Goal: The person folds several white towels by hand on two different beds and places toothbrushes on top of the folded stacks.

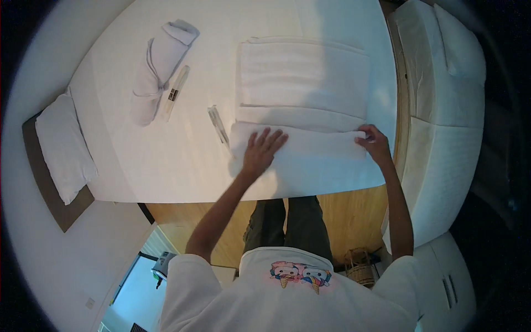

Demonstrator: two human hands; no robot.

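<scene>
A white towel [301, 74] lies spread on the bed in front of me, its near edge turned over into a flat folded band [310, 143]. My left hand [261, 151] rests on the left end of that band, fingers stretched and spread. At the band's right end, my right hand [375, 144] pinches the towel's corner between thumb and fingers. Left of the towel lies a slim clear packet [218, 125], close to my left hand. Farther left are a rolled white towel [160, 69] and a second slim packet [176, 92] with a dark label.
The white bed sheet [149, 166] lies under everything. A white pillow [66, 146] is at the bed's left end. On the right, past a wooden edge, stands a white cushioned seat [440, 149] with a pillow. A wicker basket [359, 267] sits on the wooden floor [354, 216].
</scene>
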